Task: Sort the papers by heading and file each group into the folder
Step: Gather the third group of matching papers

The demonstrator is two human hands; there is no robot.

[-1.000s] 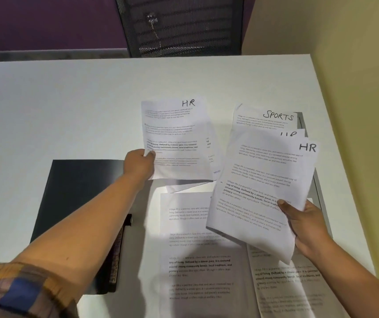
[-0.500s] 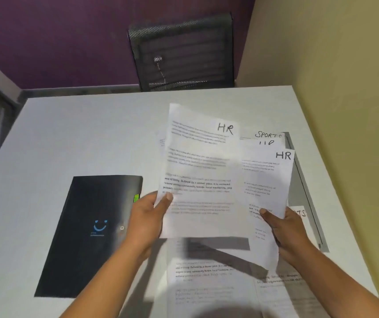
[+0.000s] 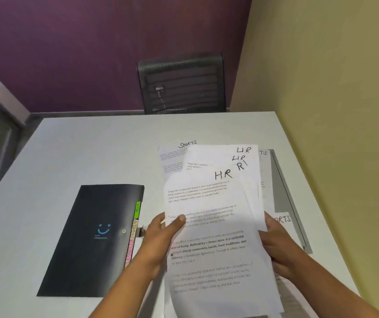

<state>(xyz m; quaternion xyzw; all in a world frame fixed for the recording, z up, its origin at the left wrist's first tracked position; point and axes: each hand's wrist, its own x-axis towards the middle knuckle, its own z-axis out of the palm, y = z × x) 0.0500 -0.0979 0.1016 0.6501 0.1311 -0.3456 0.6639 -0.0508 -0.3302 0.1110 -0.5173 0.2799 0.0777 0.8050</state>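
Head view: you've got the HR stack (image 3: 209,226) raised over the table (image 3: 92,145), fanned, headings staggered at the top
Left grip: your left hand (image 3: 161,239) pinches the near left edge, thumb on top
Right grip: your right hand (image 3: 278,246) clasps the right edge
Alongside: the black folder (image 3: 92,237) lies closed just left; SPORTS sheets (image 3: 172,157) lie flat behind
Handling: light, floppy, slippery; likely to slide apart; keep both side edges pinched, square them up

Plain white table (image 3: 87,152). Sitting on it: black folder (image 3: 85,244) with a blue smiley over on the left, SPORTS sheet (image 3: 172,157) further back, second SPORTS sheet (image 3: 284,219) on the right, overlapping a flat grey board (image 3: 281,191).
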